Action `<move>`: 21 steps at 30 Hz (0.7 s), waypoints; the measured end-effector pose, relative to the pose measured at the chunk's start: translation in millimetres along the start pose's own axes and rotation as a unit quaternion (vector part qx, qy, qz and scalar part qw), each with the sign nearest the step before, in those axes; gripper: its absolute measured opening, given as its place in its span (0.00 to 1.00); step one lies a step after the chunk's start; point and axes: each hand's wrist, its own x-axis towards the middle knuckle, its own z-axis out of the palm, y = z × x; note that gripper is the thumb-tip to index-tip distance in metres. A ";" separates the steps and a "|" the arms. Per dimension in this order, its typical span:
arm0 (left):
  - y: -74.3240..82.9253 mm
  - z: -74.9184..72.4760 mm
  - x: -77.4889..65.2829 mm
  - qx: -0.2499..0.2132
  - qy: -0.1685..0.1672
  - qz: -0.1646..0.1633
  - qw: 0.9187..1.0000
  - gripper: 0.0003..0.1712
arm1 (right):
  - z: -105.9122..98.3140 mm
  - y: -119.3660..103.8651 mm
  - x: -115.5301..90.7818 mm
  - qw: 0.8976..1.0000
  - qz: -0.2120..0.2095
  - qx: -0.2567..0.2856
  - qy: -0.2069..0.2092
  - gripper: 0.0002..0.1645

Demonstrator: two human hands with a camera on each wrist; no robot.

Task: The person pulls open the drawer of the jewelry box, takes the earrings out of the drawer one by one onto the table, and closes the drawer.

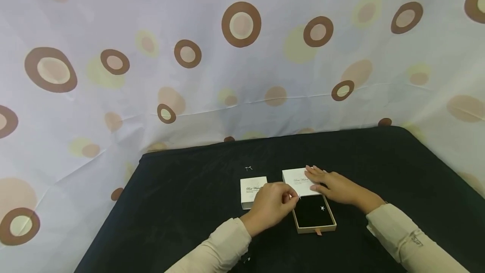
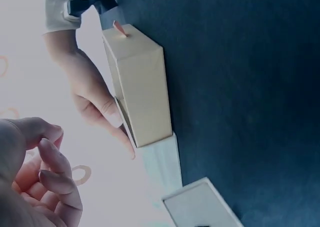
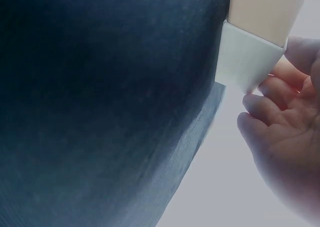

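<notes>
My left hand (image 1: pixel 270 203) pinches a tiny silvery piece (image 1: pixel 299 197) between thumb and index finger, over the left edge of an opened drawer box; its exact shape is too small to tell. The box's tan drawer (image 1: pixel 315 229) has a black insert (image 1: pixel 308 216), where a small silvery star (image 1: pixel 322 208) sits at the right. Behind it, the white box sleeve (image 1: pixel 297 180) with printed lettering still covers the drawer's far part. My right hand (image 1: pixel 335 185) rests on the sleeve's right side, fingers laid across the top. In the right wrist view its fingertips touch the white sleeve (image 3: pixel 247 54).
A second white lettered box (image 1: pixel 248 184) stands left of the drawer box, partly behind my left hand. Two tiny T-shaped pieces (image 1: pixel 248 168) lie beyond it on the black cloth (image 1: pixel 189 197). Another tiny light piece (image 1: pixel 246 260) lies near my left sleeve. A patterned curtain (image 1: pixel 212 83) hangs behind the table.
</notes>
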 end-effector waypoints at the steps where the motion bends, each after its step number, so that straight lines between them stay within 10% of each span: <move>1: -0.7 -1.8 0.6 0.002 -0.002 0.002 1.000 0.04 | 0.3 0.3 0.1 1.000 0.001 -0.001 0.000 0.32; 21: -29.0 -25.3 16.4 -0.088 0.013 0.001 0.996 0.05 | 2.1 2.8 0.1 1.000 0.024 0.002 -0.015 0.33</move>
